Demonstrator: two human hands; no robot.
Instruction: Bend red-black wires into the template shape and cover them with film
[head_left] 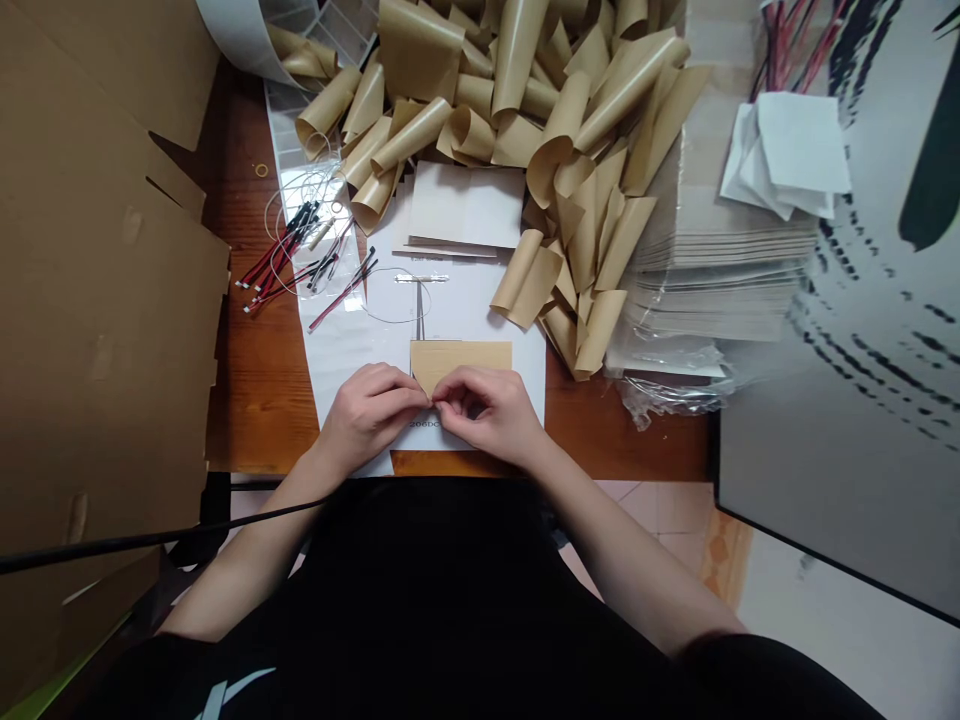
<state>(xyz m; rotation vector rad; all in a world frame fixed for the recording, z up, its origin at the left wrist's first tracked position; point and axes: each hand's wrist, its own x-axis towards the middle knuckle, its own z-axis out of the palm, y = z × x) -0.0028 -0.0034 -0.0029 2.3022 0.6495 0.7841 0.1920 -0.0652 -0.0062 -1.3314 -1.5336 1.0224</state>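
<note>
A flat tan paper sheet [471,354] lies on a printed white sheet [491,300] close to the table's front edge. My left hand [375,405] pinches at the near left corner of the tan sheet, thumb and forefinger together. Right beside it, my right hand [487,410] is closed in a pinch on the same corner, its fingertips almost touching the left ones. The pinched bit is mostly hidden by the fingers. Just beyond the tan sheet, a thin dark lead runs to a shiny strip [421,279], with a loop of thin wire beside it.
Curled brown paper pieces [517,100] are heaped at the back. Red and black wire leads [289,250] lie left, near white cards [465,205]. On the right are a plastic-wrapped stack of sheets [720,270] and small white cards [795,150]. A cardboard box [97,250] borders the left.
</note>
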